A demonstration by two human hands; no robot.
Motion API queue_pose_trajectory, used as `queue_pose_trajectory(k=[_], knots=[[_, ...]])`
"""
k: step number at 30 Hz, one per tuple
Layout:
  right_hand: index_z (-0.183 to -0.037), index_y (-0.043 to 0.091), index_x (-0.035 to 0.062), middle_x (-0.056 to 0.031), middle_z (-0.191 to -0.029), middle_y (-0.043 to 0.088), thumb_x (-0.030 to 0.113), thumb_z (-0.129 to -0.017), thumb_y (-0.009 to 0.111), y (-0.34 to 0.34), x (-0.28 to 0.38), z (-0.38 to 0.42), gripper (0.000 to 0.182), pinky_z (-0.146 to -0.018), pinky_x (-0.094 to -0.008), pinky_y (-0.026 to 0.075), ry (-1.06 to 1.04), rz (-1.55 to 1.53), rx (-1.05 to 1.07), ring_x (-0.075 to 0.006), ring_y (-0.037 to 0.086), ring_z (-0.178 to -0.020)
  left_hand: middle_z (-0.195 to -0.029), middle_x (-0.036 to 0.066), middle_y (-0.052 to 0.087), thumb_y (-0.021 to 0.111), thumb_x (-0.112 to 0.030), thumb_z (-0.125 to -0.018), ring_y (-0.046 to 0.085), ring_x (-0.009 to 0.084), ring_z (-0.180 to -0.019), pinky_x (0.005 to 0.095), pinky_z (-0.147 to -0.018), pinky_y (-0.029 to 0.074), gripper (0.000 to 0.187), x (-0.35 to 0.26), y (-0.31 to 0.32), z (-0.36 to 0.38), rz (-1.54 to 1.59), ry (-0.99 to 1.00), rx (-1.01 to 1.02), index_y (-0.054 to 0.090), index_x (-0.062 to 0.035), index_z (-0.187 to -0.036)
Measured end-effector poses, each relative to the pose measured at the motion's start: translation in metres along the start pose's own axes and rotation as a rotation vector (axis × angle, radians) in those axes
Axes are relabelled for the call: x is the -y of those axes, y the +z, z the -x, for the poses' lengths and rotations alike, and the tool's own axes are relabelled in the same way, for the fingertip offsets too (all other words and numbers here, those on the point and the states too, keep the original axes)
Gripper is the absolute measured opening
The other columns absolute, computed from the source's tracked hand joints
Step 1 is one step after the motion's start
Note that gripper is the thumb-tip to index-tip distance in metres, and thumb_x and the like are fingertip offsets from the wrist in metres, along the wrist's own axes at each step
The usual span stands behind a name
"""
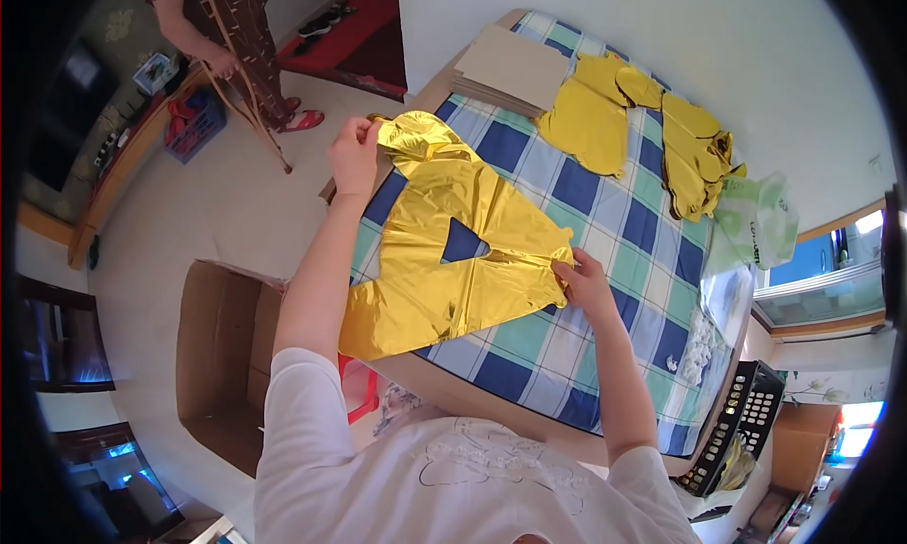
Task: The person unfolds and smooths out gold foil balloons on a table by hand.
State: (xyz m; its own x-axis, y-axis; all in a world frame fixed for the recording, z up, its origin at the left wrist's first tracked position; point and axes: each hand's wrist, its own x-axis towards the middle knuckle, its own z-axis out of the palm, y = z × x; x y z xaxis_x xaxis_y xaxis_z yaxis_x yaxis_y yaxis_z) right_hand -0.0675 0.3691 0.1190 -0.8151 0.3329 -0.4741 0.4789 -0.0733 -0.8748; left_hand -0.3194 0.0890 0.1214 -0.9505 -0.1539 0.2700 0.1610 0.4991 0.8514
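A flat gold foil balloon point(444, 303), shaped like a letter A with a triangular hole, is spread out before me on the checked bed cover. My left hand point(353, 155) pinches its far left corner, where the foil is folded over and raised. At the right, my right hand point(583, 281) grips the balloon's edge between thumb and fingers. The balloon's near left end hangs over the edge of the bed. More flat gold foil balloons point(590, 119) lie at the far side, some overlapping in a crumpled pile point(694, 156).
A stack of cardboard sheets point(510, 67) lies on the bed point(510, 374). An open cardboard box point(219, 336) stands on the floor at left, near a red stool point(364, 397). A green-white plastic bag point(761, 218) rests at right. Another person point(222, 48) stands with a crutch point(248, 95).
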Motion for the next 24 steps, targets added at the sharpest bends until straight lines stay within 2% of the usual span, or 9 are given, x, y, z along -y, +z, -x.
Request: queue_pose_trajectory(k=[3, 6, 9, 13, 17, 19, 20, 23, 24], knots=[[-0.11, 0.057, 0.0035, 0.0033, -0.064, 0.055, 0.016, -0.088, 0.059, 0.0, 0.0, 0.0, 0.025, -0.04, -0.0217, 0.022, -0.011, 0.002, 0.006, -0.0025, 0.036, -0.044, -0.078, 0.004, 0.057, 0.07, -0.016, -0.078, 0.055, 0.0239, -0.079, 0.0342, -0.071, 0.045, 0.01, 0.015, 0.004, -0.001, -0.253, 0.599, -0.32, 0.064, -0.0095, -0.081], [-0.11, 0.057, 0.0033, 0.0031, -0.064, 0.055, 0.015, -0.087, 0.059, 0.0, 0.001, 0.001, 0.025, -0.039, -0.0217, 0.022, -0.008, 0.013, -0.005, -0.0025, 0.036, -0.043, -0.079, 0.006, 0.058, 0.069, -0.016, -0.077, 0.055, 0.0246, -0.08, 0.0352, -0.072, 0.046, 0.01, 0.01, 0.003, 0.008, -0.373, 0.702, -0.258, 0.065, -0.0095, -0.084], [-0.11, 0.057, 0.0032, 0.0028, -0.065, 0.056, 0.015, -0.087, 0.059, 0.001, 0.0, 0.0, 0.025, -0.039, -0.0217, 0.022, -0.012, 0.018, -0.004, -0.0026, 0.036, -0.043, -0.087, 0.007, 0.06, 0.067, -0.014, -0.077, 0.056, 0.025, -0.086, 0.0365, -0.077, 0.046, 0.01, 0.022, 0.014, 0.02, -0.378, 0.792, -0.02, 0.066, -0.0074, -0.083], [-0.11, 0.057, 0.0032, 0.0022, -0.065, 0.056, 0.015, -0.087, 0.059, 0.001, 0.002, 0.002, 0.026, -0.039, -0.0219, 0.022, -0.006, 0.013, -0.002, -0.0028, 0.036, -0.042, -0.097, 0.012, 0.062, 0.065, -0.011, -0.08, 0.058, 0.0286, -0.094, 0.0368, -0.081, 0.048, 0.013, 0.026, 0.021, 0.035, -0.329, 0.776, 0.046, 0.063, -0.0042, -0.091], [-0.11, 0.057, 0.0033, 0.0019, -0.065, 0.056, 0.015, -0.088, 0.059, 0.001, 0.001, 0.001, 0.026, -0.038, -0.0219, 0.02, -0.004, 0.006, -0.008, -0.0022, 0.034, -0.042, -0.099, 0.012, 0.061, 0.066, -0.014, -0.079, 0.055, 0.0299, -0.1, 0.039, -0.088, 0.045, 0.026, 0.036, 0.028, 0.022, -0.212, 0.397, 0.027, 0.06, -0.0054, -0.103], [-0.112, 0.055, 0.0033, 0.0019, -0.065, 0.057, 0.015, -0.087, 0.059, 0.001, 0.003, 0.002, 0.027, -0.039, -0.0217, 0.025, 0.007, -0.008, 0.009, -0.0036, 0.036, -0.043, -0.101, 0.013, 0.06, 0.067, -0.016, -0.079, 0.054, 0.0314, -0.1, 0.0407, -0.09, 0.043, 0.029, 0.042, 0.029, 0.004, -0.214, 0.236, -0.072, 0.059, -0.0054, -0.105], [-0.113, 0.055, 0.0033, 0.0019, -0.064, 0.057, 0.014, -0.087, 0.06, 0.0, 0.004, 0.003, 0.028, -0.04, -0.0216, 0.027, 0.013, -0.015, 0.018, -0.0043, 0.037, -0.043, -0.101, 0.013, 0.06, 0.067, -0.017, -0.079, 0.054, 0.0314, -0.101, 0.0409, -0.09, 0.042, 0.029, 0.049, 0.033, -0.006, -0.222, 0.241, -0.104, 0.059, -0.0058, -0.104], [-0.122, 0.047, 0.0043, -0.0061, -0.085, 0.063, 0.012, -0.085, 0.062, -0.003, -0.006, -0.004, 0.04, -0.055, -0.0256, 0.046, -0.086, 0.12, -0.019, -0.012, 0.057, -0.064, -0.101, 0.013, 0.06, 0.067, -0.018, -0.079, 0.053, 0.0314, -0.101, 0.0411, -0.09, 0.041, 0.027, 0.057, 0.036, -0.027, -0.26, 0.272, -0.136, 0.06, -0.0069, -0.102], [-0.122, 0.047, 0.0049, -0.0073, -0.089, 0.062, 0.011, -0.084, 0.063, -0.005, -0.007, -0.004, 0.042, -0.059, -0.027, 0.046, -0.24, 0.319, -0.164, -0.0145, 0.058, -0.068, -0.101, 0.012, 0.06, 0.067, -0.017, -0.078, 0.053, 0.0313, -0.1, 0.041, -0.09, 0.041, 0.026, 0.058, 0.035, -0.032, -0.282, 0.292, -0.105, 0.06, -0.0073, -0.101]])
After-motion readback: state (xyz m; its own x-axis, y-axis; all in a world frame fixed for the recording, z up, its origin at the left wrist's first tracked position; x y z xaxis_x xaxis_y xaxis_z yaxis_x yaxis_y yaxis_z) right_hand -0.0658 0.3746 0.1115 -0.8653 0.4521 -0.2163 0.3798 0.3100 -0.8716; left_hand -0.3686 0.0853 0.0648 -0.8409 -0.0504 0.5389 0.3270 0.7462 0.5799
